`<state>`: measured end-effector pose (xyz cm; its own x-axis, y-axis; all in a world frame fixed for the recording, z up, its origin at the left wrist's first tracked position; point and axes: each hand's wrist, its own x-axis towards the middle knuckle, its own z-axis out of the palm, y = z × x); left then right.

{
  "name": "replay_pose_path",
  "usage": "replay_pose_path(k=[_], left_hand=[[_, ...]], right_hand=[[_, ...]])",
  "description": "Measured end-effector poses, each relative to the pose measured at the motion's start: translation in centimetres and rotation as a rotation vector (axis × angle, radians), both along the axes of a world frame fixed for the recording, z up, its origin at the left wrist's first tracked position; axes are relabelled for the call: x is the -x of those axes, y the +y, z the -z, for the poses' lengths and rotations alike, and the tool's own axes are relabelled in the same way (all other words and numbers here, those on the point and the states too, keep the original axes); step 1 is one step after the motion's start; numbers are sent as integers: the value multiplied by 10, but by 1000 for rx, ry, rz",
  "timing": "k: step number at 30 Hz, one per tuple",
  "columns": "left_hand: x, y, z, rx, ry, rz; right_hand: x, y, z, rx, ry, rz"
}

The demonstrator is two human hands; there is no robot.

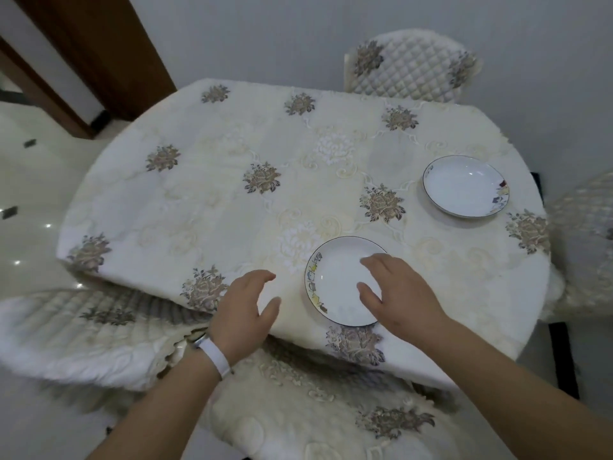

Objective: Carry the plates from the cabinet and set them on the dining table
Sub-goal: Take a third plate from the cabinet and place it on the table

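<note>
Left hand (245, 307) beside plate (335, 280), right hand (401, 293) over it.

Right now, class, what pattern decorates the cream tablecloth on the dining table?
The cream tablecloth carries scattered grey-brown flower motifs; head view shows it best.

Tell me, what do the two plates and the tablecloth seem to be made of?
The near plate and far plate are probably glazed ceramic or porcelain: glossy white, with a thin dark rim line and printed edge decoration. The tablecloth is matte fabric, seemingly quilted, with embroidered flowers. It drapes and folds at the edge.
</note>
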<state>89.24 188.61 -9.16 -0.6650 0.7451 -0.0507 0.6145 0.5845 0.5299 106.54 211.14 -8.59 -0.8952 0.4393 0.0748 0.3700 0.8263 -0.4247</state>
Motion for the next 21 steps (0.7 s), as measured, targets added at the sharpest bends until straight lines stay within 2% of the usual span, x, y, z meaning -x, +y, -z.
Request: replay_pose_path(k=[4, 10, 21], left_hand=[[-6, -34, -29, 48, 223, 37], [-4, -108, -56, 15, 392, -32], [6, -328, -81, 75, 546, -226]], right_hand=[[21, -30, -26, -107, 37, -142], [60, -96, -51, -177, 54, -328], [122, -303, -95, -280, 108, -598]])
